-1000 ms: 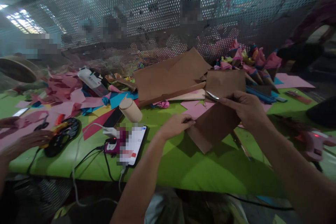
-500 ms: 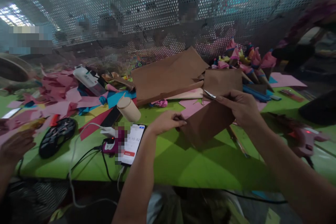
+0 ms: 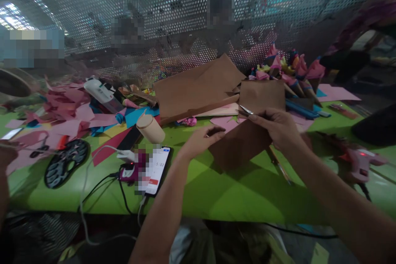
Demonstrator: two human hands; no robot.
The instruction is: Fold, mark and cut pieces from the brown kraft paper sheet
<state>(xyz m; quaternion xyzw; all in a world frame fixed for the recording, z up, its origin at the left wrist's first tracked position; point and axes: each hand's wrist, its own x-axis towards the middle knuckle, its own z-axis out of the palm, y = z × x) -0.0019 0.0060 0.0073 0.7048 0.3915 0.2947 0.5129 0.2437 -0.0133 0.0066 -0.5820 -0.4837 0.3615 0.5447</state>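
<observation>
A sheet of brown paper (image 3: 239, 146) is held up at a tilt above the green table, between my two hands. My left hand (image 3: 206, 140) pinches its upper left edge with thumb and fingers. At the upper right corner, my right hand (image 3: 275, 126) is closed on the same sheet. From that hand a small pointed metal blade (image 3: 246, 110) sticks out to the left; its handle is hidden, so I cannot tell which tool it is. Just behind lie a second brown paper piece (image 3: 262, 94) and pink paper (image 3: 224, 123).
A large brown sheet (image 3: 198, 90) leans at the back beside paper cones (image 3: 301, 78). To the right lie a brush (image 3: 280, 167) and a pink glue gun (image 3: 360, 161). Leftward are a phone (image 3: 157, 173), a cardboard tube (image 3: 151, 128), cables and a black palette-like tray (image 3: 66, 163). Another person's arm (image 3: 4, 173) shows.
My left hand has slid a little right along the paper's upper edge, and the sheet has turned slightly. At far left, the other person's hand has moved back toward the frame's edge.
</observation>
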